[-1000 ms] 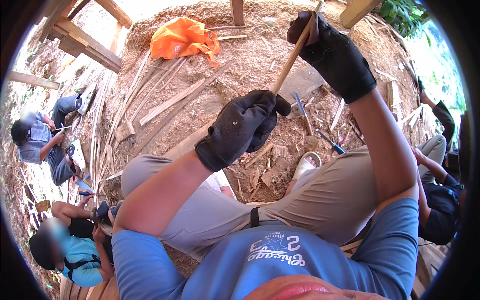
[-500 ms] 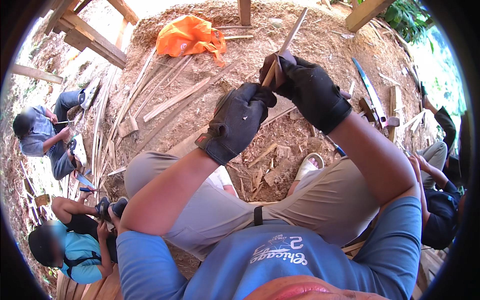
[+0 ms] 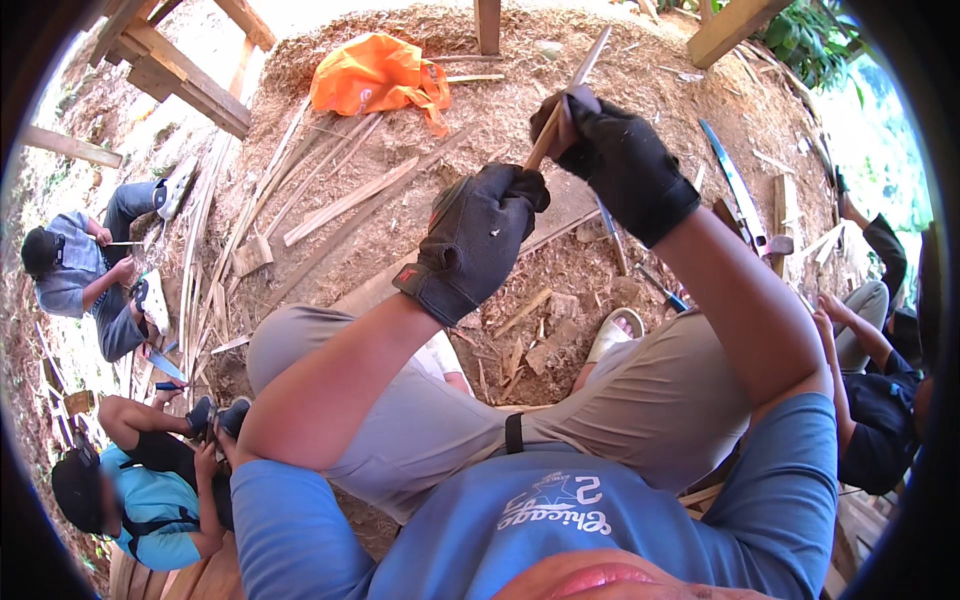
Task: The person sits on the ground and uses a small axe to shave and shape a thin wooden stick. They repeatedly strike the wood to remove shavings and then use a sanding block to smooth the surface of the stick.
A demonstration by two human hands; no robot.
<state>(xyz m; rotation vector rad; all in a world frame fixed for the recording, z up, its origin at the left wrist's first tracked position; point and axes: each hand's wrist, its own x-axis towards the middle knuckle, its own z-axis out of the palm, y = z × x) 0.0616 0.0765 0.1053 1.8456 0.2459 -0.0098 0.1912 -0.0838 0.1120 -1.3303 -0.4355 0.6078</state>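
Note:
A slim wooden stick (image 3: 592, 58) slants up and away in front of me. My left hand (image 3: 474, 242), in a dark work glove, is closed round its near end. Farther along the stick, my right hand (image 3: 632, 168), gloved in black, pinches a folded brown sheet (image 3: 568, 124) that looks like sandpaper around the wood. Between the two gloves a short length of the stick shows bare. Its far tip sticks out past the right glove, and the fingertips of that glove are partly hidden.
Wood strips (image 3: 352, 202) and shavings litter the ground by an orange bag (image 3: 368, 76). To the right lie a long blue-edged blade (image 3: 734, 182) and a blue-handled tool (image 3: 668, 291). People sit at left (image 3: 70, 262), lower left (image 3: 150, 500) and right (image 3: 878, 425). Timber posts (image 3: 487, 25) stand beyond.
My right hand and the brown sheet have slid slightly along the stick, away from my left hand. More bare wood shows between the gloves. The left hand has hardly moved.

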